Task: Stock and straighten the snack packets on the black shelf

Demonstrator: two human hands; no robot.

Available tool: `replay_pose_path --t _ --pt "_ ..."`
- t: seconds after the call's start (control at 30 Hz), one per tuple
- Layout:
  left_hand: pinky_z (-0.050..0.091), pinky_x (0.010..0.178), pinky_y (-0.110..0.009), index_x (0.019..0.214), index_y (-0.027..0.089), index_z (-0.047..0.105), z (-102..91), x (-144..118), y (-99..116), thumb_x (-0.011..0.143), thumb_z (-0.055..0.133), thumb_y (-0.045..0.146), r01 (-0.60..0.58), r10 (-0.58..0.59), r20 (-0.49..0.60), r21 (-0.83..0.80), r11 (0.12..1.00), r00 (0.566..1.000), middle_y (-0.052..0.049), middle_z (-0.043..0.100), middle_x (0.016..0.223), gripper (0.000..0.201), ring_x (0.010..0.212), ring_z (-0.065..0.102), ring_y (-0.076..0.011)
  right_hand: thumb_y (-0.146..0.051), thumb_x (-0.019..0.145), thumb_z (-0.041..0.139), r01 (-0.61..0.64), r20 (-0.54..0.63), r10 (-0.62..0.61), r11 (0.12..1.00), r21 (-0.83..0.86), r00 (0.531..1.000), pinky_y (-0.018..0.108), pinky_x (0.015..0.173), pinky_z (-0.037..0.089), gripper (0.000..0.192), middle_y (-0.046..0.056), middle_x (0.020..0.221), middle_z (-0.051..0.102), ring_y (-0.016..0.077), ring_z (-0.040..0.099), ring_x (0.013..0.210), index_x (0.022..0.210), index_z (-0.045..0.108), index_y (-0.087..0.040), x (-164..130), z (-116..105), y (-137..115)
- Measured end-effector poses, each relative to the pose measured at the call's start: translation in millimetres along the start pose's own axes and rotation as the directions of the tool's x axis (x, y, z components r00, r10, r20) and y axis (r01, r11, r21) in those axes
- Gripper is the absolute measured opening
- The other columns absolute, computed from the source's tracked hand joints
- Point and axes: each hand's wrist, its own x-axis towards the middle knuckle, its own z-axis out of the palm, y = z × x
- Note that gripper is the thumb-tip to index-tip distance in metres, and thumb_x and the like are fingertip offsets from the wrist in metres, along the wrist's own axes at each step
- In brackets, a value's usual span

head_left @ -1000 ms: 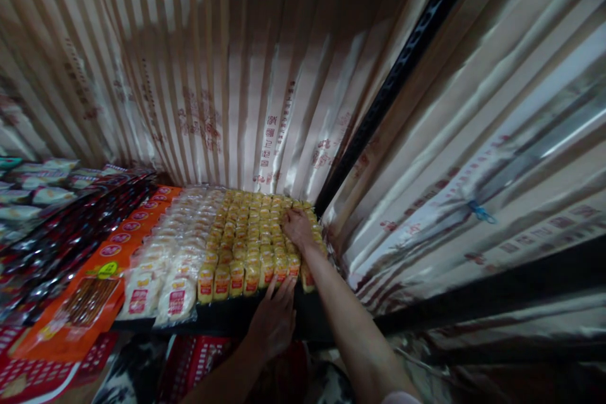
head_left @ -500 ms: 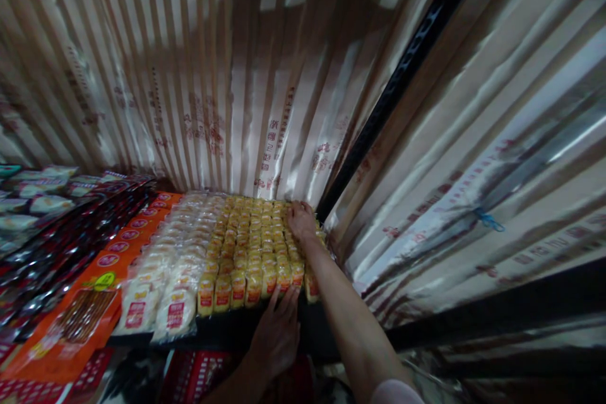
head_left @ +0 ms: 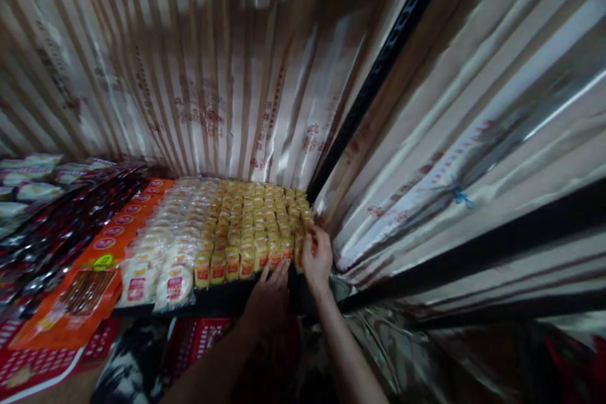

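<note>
The small, upright, yellow plastic-wrapped packs with red labels (head_left: 246,227) stand in tight columns at the right end of a black shelf (head_left: 222,298), reaching from its near edge back toward a far wall of pale, ribbed, printed sheeting (head_left: 255,63). The left hand (head_left: 267,293) is at the near edge, its fingers extended and fairly close together, tips against the front packs toward the right of the block; no pack is seen enclosed by them. The right hand (head_left: 318,259) is at the near right corner of the block, fingers bent toward the rightmost packs; whether they pinch one or merely rest against it cannot be told. Left of the block are two rows of round, white, clear-wrapped packs (head_left: 163,246), then flat, bright orange packets (head_left: 95,271), the nearest jutting past the shelf edge over a red plastic basket (head_left: 42,366). Principal hazard, in this inspector's judgement: front packs tipping off the near edge, should the left hand lift away while the columns are pressed from behind. Secondary hazards: the rightmost column skewing under uneven sideways pressure, and slick wrappers snagging on one another, dragging neighbours out of line.
</note>
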Motion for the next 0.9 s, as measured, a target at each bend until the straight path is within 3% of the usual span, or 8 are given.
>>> replay_pose_path --t 0.1,0.23,0.5,0.63,0.77,0.9 --pt "0.016 0.113 -0.050 0.129 0.006 0.047 0.8 -2 -1 0.093 0.026 0.025 -0.038 0.038 -0.047 0.000 0.999 0.998 -0.015 0.044 0.139 0.045 0.136 0.029 -0.0236 -0.030 0.088 0.034 -0.079 -0.067 0.077 0.996 -0.028 0.995 0.039 0.092 0.043 0.035 0.013 0.104 0.060 0.0228 0.053 0.103 0.108 0.059 -0.017 -54 -12 17" --pt "0.021 0.112 -0.048 0.128 0.005 0.048 -0.7 -2 0 0.093 0.025 0.024 -0.041 0.041 -0.046 0.015 0.999 0.998 -0.016 0.044 0.138 0.046 0.134 0.031 -0.0229 -0.022 0.085 0.032 -0.090 0.087 0.092 0.996 -0.018 0.992 0.041 0.093 0.045 0.042 0.015 0.111 0.059 0.0230 0.053 0.107 0.119 0.055 -0.014 -88 -4 34" --pt "0.028 0.107 -0.036 0.127 0.014 0.051 5.3 -1 1 0.091 0.033 0.021 -0.176 0.176 0.005 0.027 0.984 0.984 -0.008 0.046 0.138 0.040 0.133 0.035 -0.0196 -0.016 0.083 0.029 -0.054 0.205 0.068 0.996 -0.073 0.976 0.035 0.098 0.044 0.053 0.010 0.125 0.054 0.0185 0.047 0.121 0.133 0.046 -0.018 -95 3 39" --pt "0.036 0.101 -0.033 0.127 0.014 0.051 11.5 5 7 0.091 0.035 0.022 -0.063 0.063 0.042 0.002 0.998 0.997 -0.007 0.047 0.138 0.040 0.128 0.042 -0.0204 -0.015 0.081 0.029 -0.091 0.186 0.098 0.995 -0.041 0.978 0.037 0.102 0.040 0.053 0.011 0.127 0.054 0.0185 0.046 0.122 0.130 0.049 -0.016 -94 4 41" --pt "0.037 0.101 -0.034 0.129 0.011 0.048 16.8 7 13 0.091 0.034 0.023 -0.017 0.017 0.032 -0.021 1.000 0.999 -0.009 0.046 0.138 0.043 0.128 0.042 -0.0221 -0.022 0.082 0.032 -0.219 0.143 0.203 0.969 0.114 0.969 0.039 0.102 0.040 0.046 0.012 0.124 0.057 0.0195 0.050 0.118 0.120 0.057 -0.014 -85 4 42" --pt "0.035 0.103 -0.033 0.132 0.007 0.045 20.6 5 13 0.092 0.029 0.022 0.002 -0.002 0.015 -0.037 0.999 1.000 -0.012 0.045 0.138 0.045 0.129 0.040 -0.0215 -0.034 0.085 0.037 -0.419 0.207 0.375 0.875 0.243 0.904 0.039 0.101 0.040 0.047 0.014 0.128 0.056 0.0212 0.052 0.118 0.124 0.054 -0.013 -75 11 39"
